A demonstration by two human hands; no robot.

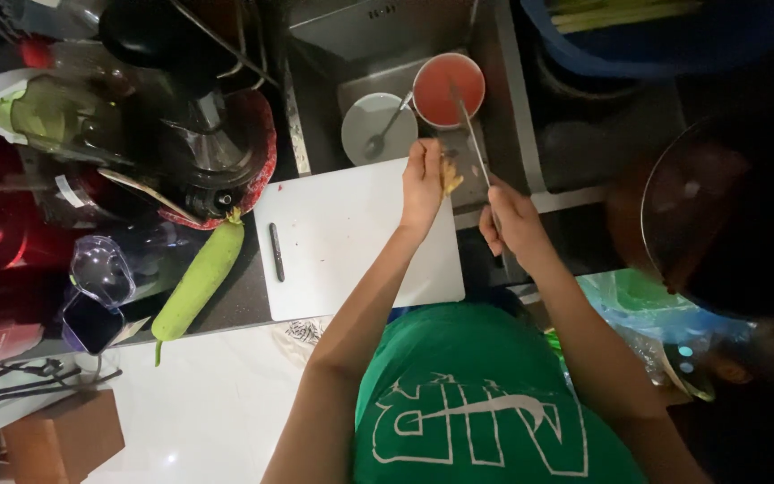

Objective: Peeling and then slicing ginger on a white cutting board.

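Over the sink, right hand (514,220) grips a knife (469,130) (blade pointing away), left hand (423,184) pinching a yellowish piece (450,175).

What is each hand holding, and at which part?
The left hand pinches a small yellowish piece of food at its near end. The right hand grips a knife by its handle.

Desk items, left of the sink

Long green gourd (199,280) at white cutting board's (342,233) left edge; small dark-handled knife (276,252) on board; grey plate with spoon (376,128) in sink.
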